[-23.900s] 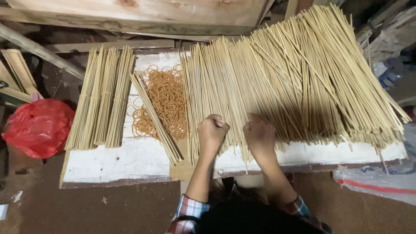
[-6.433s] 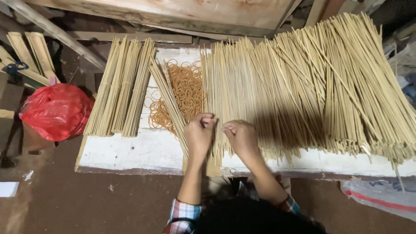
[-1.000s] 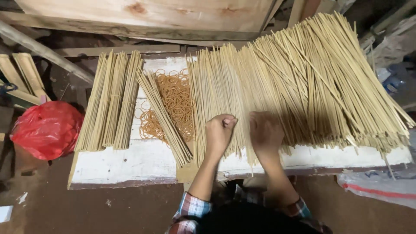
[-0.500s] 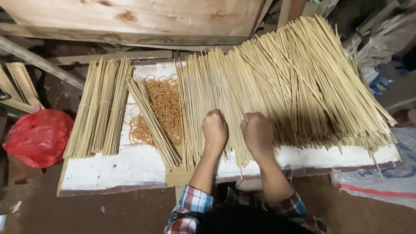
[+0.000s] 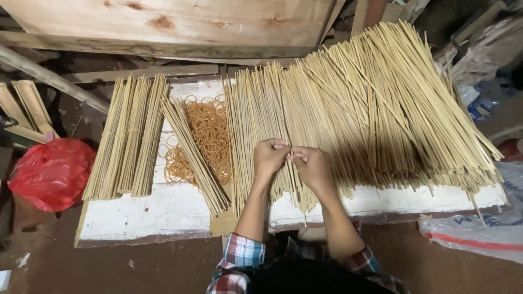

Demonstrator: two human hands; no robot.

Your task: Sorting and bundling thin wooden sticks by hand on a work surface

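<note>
A large heap of thin bamboo sticks [image 5: 370,103] lies fanned across a white wooden board [image 5: 147,209]. My left hand [image 5: 269,158] and my right hand [image 5: 310,163] meet over the near part of the heap, fingertips pinching a few sticks [image 5: 291,179] between them. Left of my hands lies a loose pile of orange rubber bands [image 5: 207,136], with one tied bundle of sticks [image 5: 196,158] lying slantwise over it. Several tied bundles [image 5: 128,141] rest side by side at the board's left end.
A red plastic bag [image 5: 49,171] sits on the floor at the left. Wooden planks [image 5: 174,24] stand behind the board. A white sack [image 5: 479,234] lies on the floor at the right.
My hands have come together and moved slightly up the heap; half a second ago they lay apart, pressed flat on the sticks. The camera view has shifted a little.
</note>
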